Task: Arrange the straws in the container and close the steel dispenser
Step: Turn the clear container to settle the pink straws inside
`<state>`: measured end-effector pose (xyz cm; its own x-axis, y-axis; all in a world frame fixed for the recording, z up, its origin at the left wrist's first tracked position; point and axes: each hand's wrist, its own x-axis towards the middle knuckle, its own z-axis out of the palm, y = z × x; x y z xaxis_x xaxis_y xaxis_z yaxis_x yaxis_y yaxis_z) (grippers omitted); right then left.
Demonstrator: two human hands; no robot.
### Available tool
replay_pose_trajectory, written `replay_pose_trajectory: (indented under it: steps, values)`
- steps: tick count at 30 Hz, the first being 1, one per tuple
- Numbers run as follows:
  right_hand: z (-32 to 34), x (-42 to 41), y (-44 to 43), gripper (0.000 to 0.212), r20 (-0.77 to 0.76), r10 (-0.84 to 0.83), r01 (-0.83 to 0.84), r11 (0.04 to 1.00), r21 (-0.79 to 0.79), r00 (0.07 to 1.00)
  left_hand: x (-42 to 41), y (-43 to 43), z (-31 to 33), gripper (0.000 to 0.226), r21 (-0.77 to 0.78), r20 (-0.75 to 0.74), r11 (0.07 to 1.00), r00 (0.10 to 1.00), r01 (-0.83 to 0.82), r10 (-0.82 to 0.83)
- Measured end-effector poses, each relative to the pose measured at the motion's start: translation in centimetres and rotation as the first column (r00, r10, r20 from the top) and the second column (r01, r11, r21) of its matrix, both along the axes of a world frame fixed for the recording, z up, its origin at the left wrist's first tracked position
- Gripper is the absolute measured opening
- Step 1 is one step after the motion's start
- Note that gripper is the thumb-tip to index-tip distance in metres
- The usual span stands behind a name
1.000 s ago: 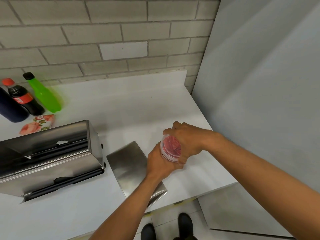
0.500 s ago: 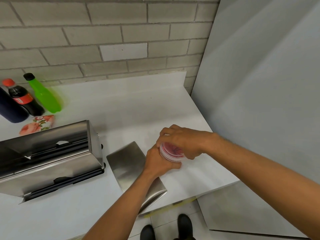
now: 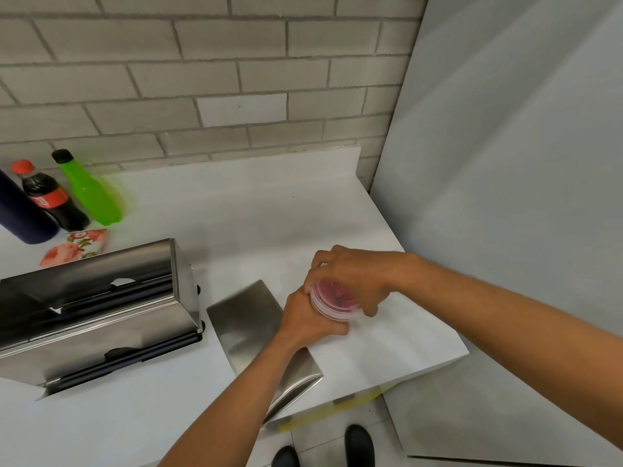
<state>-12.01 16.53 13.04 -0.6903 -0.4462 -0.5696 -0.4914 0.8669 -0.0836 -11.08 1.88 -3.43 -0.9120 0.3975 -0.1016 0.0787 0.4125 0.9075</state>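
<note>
A clear round container [image 3: 334, 301] filled with red-and-white straws stands upright on the white counter [image 3: 256, 217], near its right front corner. My left hand [image 3: 305, 320] wraps its side from the left. My right hand [image 3: 350, 276] grips its top rim from above and behind. The steel dispenser [image 3: 97, 308] sits open at the left, its inside dark. Its loose steel lid [image 3: 249, 332] lies flat on the counter between the dispenser and the container, partly under my left forearm.
A green bottle [image 3: 89, 190], a cola bottle [image 3: 50, 197] and a dark blue bottle [image 3: 20, 210] stand at the back left by the brick wall. A floral napkin pack [image 3: 76, 247] lies behind the dispenser. A grey panel [image 3: 505, 163] borders the counter's right side.
The container was tilted with its open end toward me; both hands have turned it upright and lowered it to the counter.
</note>
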Motion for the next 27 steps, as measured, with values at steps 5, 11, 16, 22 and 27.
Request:
replay_pose_trajectory:
  steps: [5, 11, 16, 22, 27]
  values:
    - [-1.1, 0.6, 1.5, 0.135, 0.007, -0.241, 0.241, 0.967, -0.076, 0.97, 0.2, 0.3, 0.2, 0.078, 0.023, -0.011, 0.999, 0.999, -0.03, 0.03]
    - [-2.3, 1.1, 1.2, 0.122, -0.076, -0.346, 0.334, 0.932, -0.14, 0.935, -0.2, 0.3, -0.5, 0.075, -0.005, 0.005, 0.999, 0.999, -0.035, 0.035]
    - [-1.8, 0.1, 0.7, 0.114, -0.034, -0.252, 0.249, 0.965, -0.087, 0.967, -0.2, 0.2, -0.6, 0.075, -0.004, -0.004, 1.0, 1.0, -0.021, 0.021]
    - [-1.7, -0.2, 0.7, 0.119, 0.025, -0.159, 0.16, 0.985, -0.063, 0.987, -0.3, 0.1, -0.5, 0.078, 0.003, -0.043, 1.0, 0.999, 0.003, -0.003]
    - [-1.3, -0.5, 0.6, 0.116, -0.006, -0.137, 0.136, 0.989, -0.063, 0.991, -0.2, 0.0, -0.5, 0.081, 0.03, -0.023, 1.0, 1.0, 0.006, -0.006]
